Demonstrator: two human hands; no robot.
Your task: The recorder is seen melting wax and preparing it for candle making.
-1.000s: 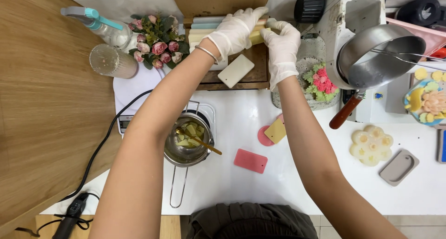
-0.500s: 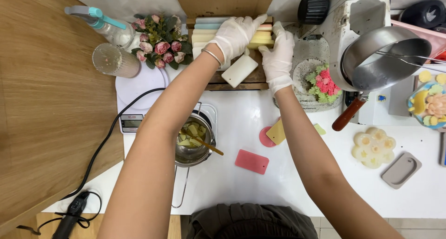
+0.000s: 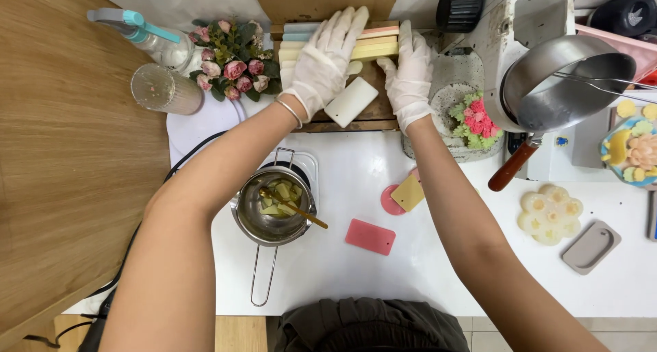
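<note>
- Left hand, in a white glove, lies flat and open on the bars, fingers stretched out together across the pastel stack; it presses down rather than grips.
- Right hand, also gloved, rests against the right end of the same bars, fingers straight and loosely together, thumb tucked toward the board; it grasps nothing that can be seen.
- The bars are long slabs in yellow, pink, pale blue and cream, stacked side by side on the wooden board at the far edge of the desk, near its middle.
- A white block lies tilted on the board between the two wrists, touching neither hand clearly.
- A small pot with green-yellow chunks and a stick stands on a scale near the left edge, under the left forearm.
- A red card lies toward the near edge; a yellow card overlaps a pink disc just beside the right forearm.
- Flowers, a cup and a spray bottle sit at the far left corner.
- A steel pan with a wooden handle is at the far right.
</note>
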